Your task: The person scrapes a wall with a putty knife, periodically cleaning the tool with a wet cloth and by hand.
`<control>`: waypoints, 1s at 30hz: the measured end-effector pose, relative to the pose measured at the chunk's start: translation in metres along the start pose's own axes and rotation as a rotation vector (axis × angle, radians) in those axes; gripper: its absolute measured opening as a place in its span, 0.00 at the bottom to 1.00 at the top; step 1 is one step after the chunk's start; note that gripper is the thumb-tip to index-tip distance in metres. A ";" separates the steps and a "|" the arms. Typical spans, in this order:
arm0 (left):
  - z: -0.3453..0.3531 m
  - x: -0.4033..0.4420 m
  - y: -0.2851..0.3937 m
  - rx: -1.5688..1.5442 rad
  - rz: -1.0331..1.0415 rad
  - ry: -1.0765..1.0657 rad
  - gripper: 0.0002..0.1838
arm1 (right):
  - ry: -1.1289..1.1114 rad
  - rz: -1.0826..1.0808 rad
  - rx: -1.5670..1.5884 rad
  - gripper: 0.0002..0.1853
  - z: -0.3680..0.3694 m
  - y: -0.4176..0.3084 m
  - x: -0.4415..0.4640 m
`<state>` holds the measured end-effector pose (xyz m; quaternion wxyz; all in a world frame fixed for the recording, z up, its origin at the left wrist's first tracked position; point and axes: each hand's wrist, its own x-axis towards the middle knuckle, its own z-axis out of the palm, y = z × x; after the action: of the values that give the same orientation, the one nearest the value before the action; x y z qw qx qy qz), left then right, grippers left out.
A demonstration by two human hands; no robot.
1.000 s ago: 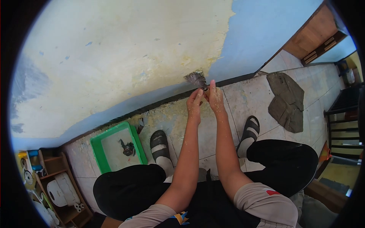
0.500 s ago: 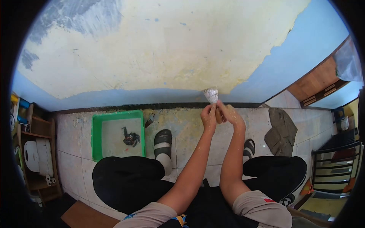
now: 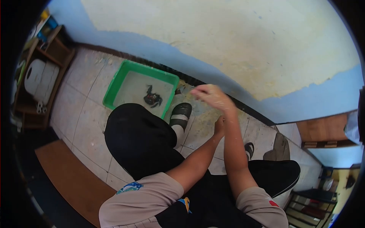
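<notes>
Wall [image 3: 243, 49], ahead of the person: ragged cream area with yellowish staining, bordered in blue. Right hand [image 3: 213, 97]: blurred, near the wall's foot, fingers curled; whether anything is gripped cannot be told. Left hand [image 3: 219, 127]: curled, partly behind the right forearm [image 3: 235, 144]; grip likewise unclear. Rectangular green tub [image 3: 152, 72]: beside the wall; one dark crumpled item [image 3: 153, 99] inside. Wooden shelf unit [image 3: 62, 74]: white appliance [image 3: 45, 83] within.

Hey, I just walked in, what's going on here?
Someone is low down at a wall where a large pale patch breaks the blue paint. Their right hand, a bit blurred, is raised near a green tub with a dark bundle inside; I can't make out anything in it. Their left hand is partly hidden behind the right forearm, so its grip is unclear.
</notes>
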<state>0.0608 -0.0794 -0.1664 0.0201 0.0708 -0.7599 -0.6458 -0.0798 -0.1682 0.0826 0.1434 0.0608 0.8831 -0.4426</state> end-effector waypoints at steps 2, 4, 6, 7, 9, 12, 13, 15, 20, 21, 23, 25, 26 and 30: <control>-0.023 0.006 -0.027 0.074 0.075 0.032 0.18 | -0.080 -0.254 -0.107 0.18 0.060 -0.012 0.045; -0.065 0.020 -0.047 0.022 -0.047 -0.525 0.23 | -0.179 -0.356 -0.260 0.18 0.112 -0.013 0.089; -0.075 0.033 -0.044 -0.076 0.057 -0.430 0.25 | -0.124 -0.378 -0.424 0.21 0.166 0.007 0.129; -0.098 0.046 -0.014 -0.036 -0.048 -0.514 0.24 | -0.131 -0.385 -0.425 0.21 0.187 0.005 0.141; -0.110 0.058 -0.006 0.017 -0.158 -0.611 0.23 | -0.120 -0.119 -0.634 0.30 0.220 0.003 0.155; -0.098 0.071 -0.020 0.088 -0.156 -0.476 0.21 | -0.052 -0.040 -0.583 0.35 0.241 0.011 0.179; -0.098 0.078 -0.017 -0.017 -0.141 -0.465 0.20 | -0.063 -0.049 -0.576 0.35 0.244 0.011 0.185; -0.107 0.086 -0.017 -0.112 -0.145 -0.450 0.19 | -0.026 0.111 -0.495 0.38 0.254 0.018 0.191; -0.103 0.096 -0.016 -0.103 -0.186 -0.519 0.19 | -0.073 0.041 -0.479 0.40 0.271 0.033 0.204; -0.099 0.092 -0.023 -0.104 -0.188 -0.508 0.19 | -0.151 0.083 -0.352 0.40 0.270 0.035 0.203; -0.090 0.083 -0.032 -0.120 -0.193 -0.503 0.19 | -0.174 0.044 -0.279 0.39 0.267 0.044 0.202; -0.085 0.074 -0.039 -0.169 -0.216 -0.534 0.20 | -0.196 0.003 -0.208 0.37 0.257 0.036 0.200; -0.082 0.069 -0.043 -0.215 -0.245 -0.581 0.20 | -0.244 0.120 0.036 0.34 0.254 0.032 0.199; -0.075 0.060 -0.057 -0.154 -0.293 -0.632 0.21 | -0.309 0.289 0.894 0.27 0.250 0.022 0.193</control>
<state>0.0157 -0.1697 -0.2140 -0.3035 -0.0257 -0.6594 -0.6873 -0.2082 -0.3582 -0.1350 0.2925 0.1718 0.5578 -0.7575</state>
